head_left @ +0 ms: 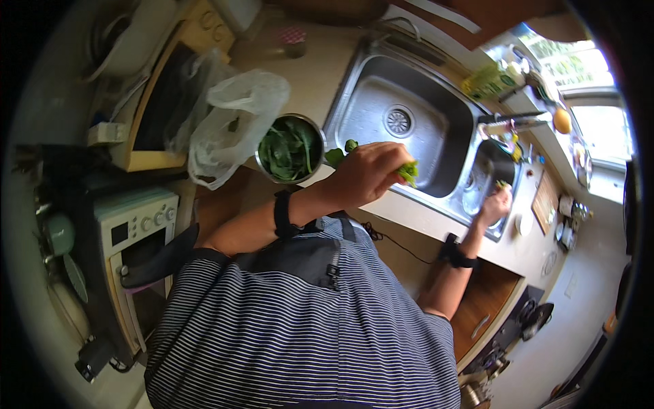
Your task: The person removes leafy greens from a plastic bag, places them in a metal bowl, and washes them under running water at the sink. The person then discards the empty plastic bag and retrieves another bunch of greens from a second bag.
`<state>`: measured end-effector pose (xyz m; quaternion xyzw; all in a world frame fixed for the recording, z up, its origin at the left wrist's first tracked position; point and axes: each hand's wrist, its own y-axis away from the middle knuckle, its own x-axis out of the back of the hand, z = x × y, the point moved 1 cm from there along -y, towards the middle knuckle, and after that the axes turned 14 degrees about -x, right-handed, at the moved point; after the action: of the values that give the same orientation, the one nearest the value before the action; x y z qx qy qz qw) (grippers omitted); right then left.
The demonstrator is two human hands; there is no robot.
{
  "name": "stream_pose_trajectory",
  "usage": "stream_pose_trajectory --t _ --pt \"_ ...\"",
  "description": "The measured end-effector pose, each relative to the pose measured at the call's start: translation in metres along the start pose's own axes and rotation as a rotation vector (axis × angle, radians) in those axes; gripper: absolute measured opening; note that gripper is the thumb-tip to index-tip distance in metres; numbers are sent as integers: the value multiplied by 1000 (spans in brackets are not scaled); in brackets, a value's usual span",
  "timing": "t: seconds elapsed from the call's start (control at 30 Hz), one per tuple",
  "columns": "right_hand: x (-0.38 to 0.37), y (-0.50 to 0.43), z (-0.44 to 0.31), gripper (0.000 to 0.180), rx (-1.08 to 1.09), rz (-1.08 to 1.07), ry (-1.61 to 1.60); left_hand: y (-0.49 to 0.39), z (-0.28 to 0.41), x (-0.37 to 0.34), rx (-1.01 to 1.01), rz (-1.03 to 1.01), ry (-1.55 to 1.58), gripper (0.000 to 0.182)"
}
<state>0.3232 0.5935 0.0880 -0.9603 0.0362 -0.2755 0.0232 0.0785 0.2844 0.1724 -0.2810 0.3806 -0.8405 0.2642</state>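
Note:
My left hand is closed on a bunch of leafy greens, held above the near edge of the large sink basin; stems stick out on one side and leaves on the other. A round metal bowl filled with dark green leaves stands to the left of that hand. Over the small sink basin at the right, my right hand has its fingers closed on a small greenish piece, perhaps stem ends. A crumpled white plastic bag lies just left of the bowl.
A jar with a checked lid stands on the counter behind the bowl. The faucet rises behind the sink. To the right are a wooden cutting board and a small white dish. An oven is at the left.

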Motion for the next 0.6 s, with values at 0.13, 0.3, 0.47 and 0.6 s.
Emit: stream_pose_trajectory --t 0.13,0.3,0.47,0.6 --pt "3 -43 30 46 221 93 640 17 -15 41 243 380 216 34" --pt "-70 90 -56 41 296 -723 -81 27 -43 59 492 949 666 36" --pt "-92 223 -148 114 935 -946 265 27 -44 38 559 981 701 37" --pt "-120 237 -158 66 707 -1085 372 30 -45 32 629 1014 793 38"
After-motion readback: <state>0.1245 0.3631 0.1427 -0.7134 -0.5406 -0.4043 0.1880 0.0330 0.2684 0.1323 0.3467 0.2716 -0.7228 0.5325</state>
